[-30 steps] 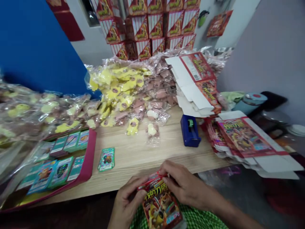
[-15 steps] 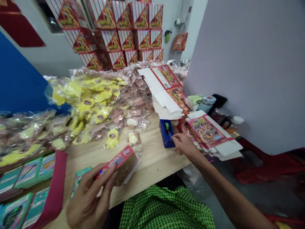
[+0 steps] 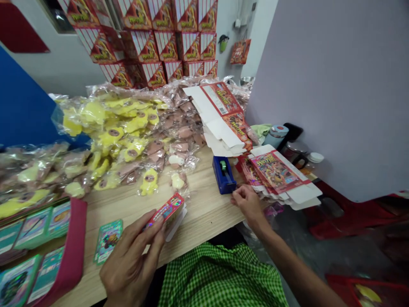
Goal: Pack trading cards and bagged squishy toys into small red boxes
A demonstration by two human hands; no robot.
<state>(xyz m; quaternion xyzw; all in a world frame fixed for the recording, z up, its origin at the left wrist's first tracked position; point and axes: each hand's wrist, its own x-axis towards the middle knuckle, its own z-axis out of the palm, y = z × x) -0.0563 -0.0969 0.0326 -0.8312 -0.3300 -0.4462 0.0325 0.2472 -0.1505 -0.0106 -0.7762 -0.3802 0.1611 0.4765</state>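
Observation:
My left hand [image 3: 136, 251] grips a small red printed cardboard box [image 3: 171, 209] above the table; a white flap shows along its right side. My right hand [image 3: 247, 202] is closed in a pinch just in front of a blue tape dispenser [image 3: 224, 181] with a green core. Whatever lies between those fingertips is too small to make out. Left of the box, a small stack of cards [image 3: 108, 241] rests on the table, partly behind my left hand.
A pink-red bin [image 3: 79, 238] of card stacks stands at the left. Bagged yellow figures [image 3: 111, 133] and brown ones pile along the back. Flattened cartons [image 3: 220, 128] and red printed boxes [image 3: 276, 170] lie to the right, near a blue-lidded cup [image 3: 276, 135].
My left hand has moved right and turned the red box slightly. My right hand has drawn a little toward me from the tape dispenser's front end, still pinched. The view has shifted slightly.

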